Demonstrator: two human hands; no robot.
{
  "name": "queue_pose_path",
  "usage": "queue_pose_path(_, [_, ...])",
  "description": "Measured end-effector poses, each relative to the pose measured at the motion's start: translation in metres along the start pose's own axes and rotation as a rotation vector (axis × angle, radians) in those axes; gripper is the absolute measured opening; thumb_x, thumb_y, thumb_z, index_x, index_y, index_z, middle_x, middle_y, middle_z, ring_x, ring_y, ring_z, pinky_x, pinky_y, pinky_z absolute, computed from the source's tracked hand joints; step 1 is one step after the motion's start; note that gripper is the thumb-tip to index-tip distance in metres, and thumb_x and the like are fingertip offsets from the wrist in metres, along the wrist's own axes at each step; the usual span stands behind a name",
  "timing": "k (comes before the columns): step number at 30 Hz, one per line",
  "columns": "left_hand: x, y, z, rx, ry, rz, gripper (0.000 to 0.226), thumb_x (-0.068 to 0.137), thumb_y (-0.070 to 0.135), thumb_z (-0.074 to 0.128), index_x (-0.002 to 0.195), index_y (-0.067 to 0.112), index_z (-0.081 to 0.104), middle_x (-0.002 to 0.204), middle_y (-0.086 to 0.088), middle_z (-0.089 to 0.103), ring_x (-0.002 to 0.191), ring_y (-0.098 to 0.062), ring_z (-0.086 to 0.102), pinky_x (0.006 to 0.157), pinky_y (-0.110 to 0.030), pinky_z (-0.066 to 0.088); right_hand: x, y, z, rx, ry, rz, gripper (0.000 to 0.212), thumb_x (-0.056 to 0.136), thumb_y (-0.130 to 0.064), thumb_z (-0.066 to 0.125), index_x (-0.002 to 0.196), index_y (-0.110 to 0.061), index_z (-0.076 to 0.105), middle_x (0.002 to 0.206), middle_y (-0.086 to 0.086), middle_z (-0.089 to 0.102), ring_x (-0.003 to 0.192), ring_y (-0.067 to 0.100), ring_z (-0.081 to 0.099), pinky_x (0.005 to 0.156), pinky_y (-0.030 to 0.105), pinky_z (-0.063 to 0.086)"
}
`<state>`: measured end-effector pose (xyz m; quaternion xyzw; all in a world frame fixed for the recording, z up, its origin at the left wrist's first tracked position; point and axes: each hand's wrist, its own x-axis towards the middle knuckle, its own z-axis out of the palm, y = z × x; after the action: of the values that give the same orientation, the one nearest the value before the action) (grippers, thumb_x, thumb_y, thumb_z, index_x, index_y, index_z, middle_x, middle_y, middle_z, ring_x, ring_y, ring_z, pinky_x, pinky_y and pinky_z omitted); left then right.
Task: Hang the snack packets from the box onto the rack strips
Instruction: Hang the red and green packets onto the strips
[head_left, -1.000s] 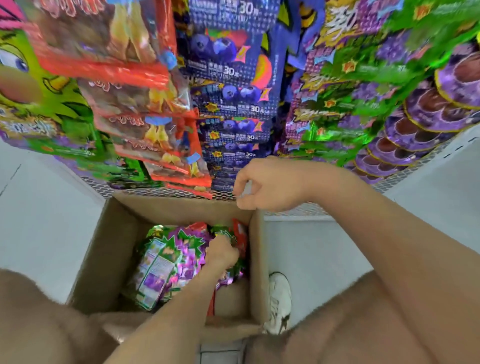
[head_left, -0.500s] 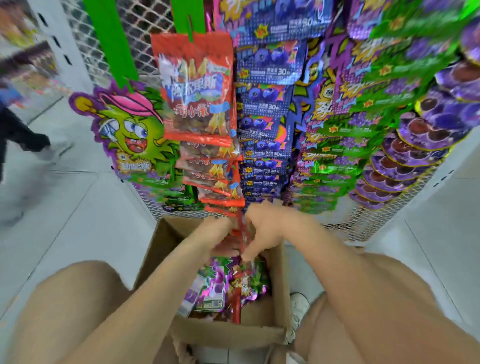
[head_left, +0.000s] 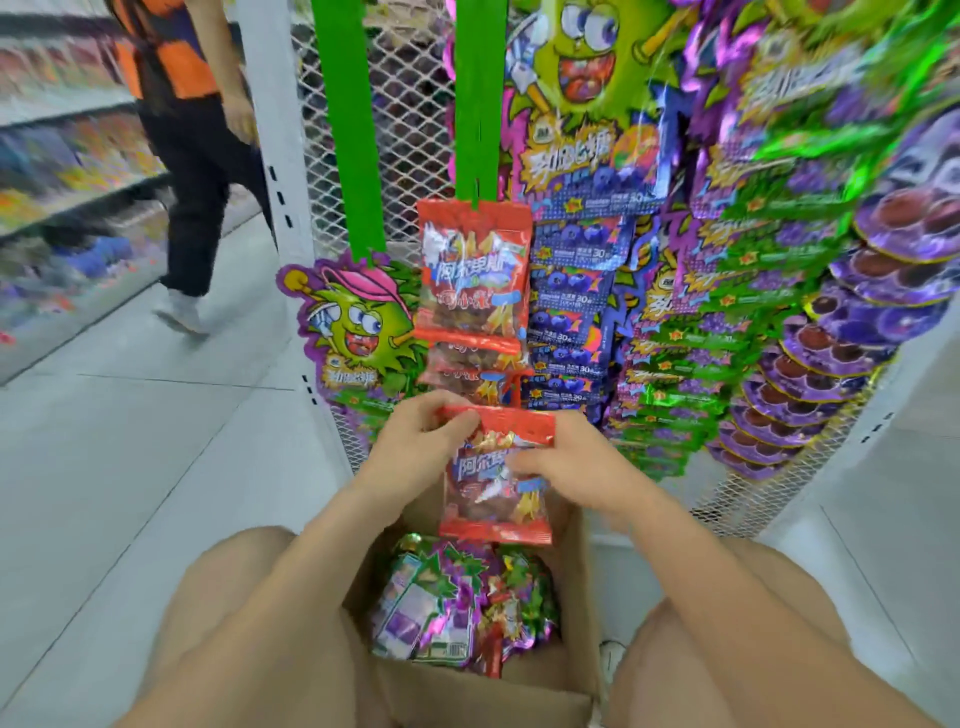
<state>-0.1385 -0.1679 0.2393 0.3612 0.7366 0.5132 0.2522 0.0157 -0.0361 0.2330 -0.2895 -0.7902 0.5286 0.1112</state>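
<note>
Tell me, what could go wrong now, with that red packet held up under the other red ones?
1. The red packet is only pinched at its top corner by the left hand and gripped at its side by the right hand. It could slip and drop into the box below.
2. The hanging red packets on the green strip overlap closely, so pushing another in might knock one loose.

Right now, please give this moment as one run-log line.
step: hanging | left hand: pinches red plastic snack packet top | right hand: holds its side | brown cardboard box: holds packets
</note>
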Motion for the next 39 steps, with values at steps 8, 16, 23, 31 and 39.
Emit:
queue_pose_path(8, [0.015,0.084,-0.023,-0.066,0.195,0.304,0.022,0.102,0.043,0.067,0.095,0.024,0.076,0.09,-0.012,0.073,0.08,-0.02,0.069,0.075,-0.043,0.055,-0.004,-0.077,-0.012,0.263,0.501,-0.301,0.014,0.099,-0.032,0.07,0.096,-0.02,0.077,0.086,0.008,0.077,0.072,0.015,0.064,0.067,0.046,0.057])
queue_pose_path(16, [0.074,0.164,-0.041,-0.1,0.34,0.415,0.05,0.086,0.028,0.053,0.136,0.018,0.06,0.125,0.008,0.066,0.11,0.0,0.062,0.096,-0.024,0.05,0.04,-0.148,-0.035,0.11,0.836,-0.473,0.038,0.096,-0.043,0.068,0.083,-0.007,0.066,0.063,0.011,0.06,0.053,0.018,0.044,0.055,0.047,0.044])
queue_pose_path(23, [0.096,0.194,-0.054,-0.234,0.279,0.286,0.017,0.091,0.034,0.065,0.099,0.021,0.072,0.098,0.005,0.075,0.089,-0.009,0.067,0.086,-0.033,0.053,0.063,-0.193,-0.042,0.113,1.007,-0.542,0.036,0.089,-0.029,0.081,0.111,-0.018,0.054,0.081,-0.02,0.065,0.078,-0.019,0.057,0.079,0.028,0.041])
queue_pose_path(31, [0.103,0.194,-0.066,-0.252,0.183,0.289,0.028,0.094,0.043,0.068,0.097,0.019,0.082,0.096,0.004,0.082,0.1,-0.014,0.077,0.1,-0.036,0.057,0.073,-0.199,-0.039,0.095,1.081,-0.545,0.039,0.087,-0.029,0.08,0.108,-0.026,0.047,0.086,-0.017,0.065,0.078,0.023,0.069,0.073,0.04,0.045])
queue_pose_path(39, [0.093,0.195,-0.065,-0.217,0.135,0.27,0.029,0.106,0.039,0.058,0.094,0.022,0.077,0.101,0.005,0.082,0.105,-0.013,0.076,0.108,-0.038,0.052,0.062,-0.186,-0.033,0.011,1.122,-0.559,0.029,0.089,-0.025,0.077,0.104,-0.021,0.053,0.088,-0.022,0.055,0.077,0.022,0.057,0.071,0.003,0.029])
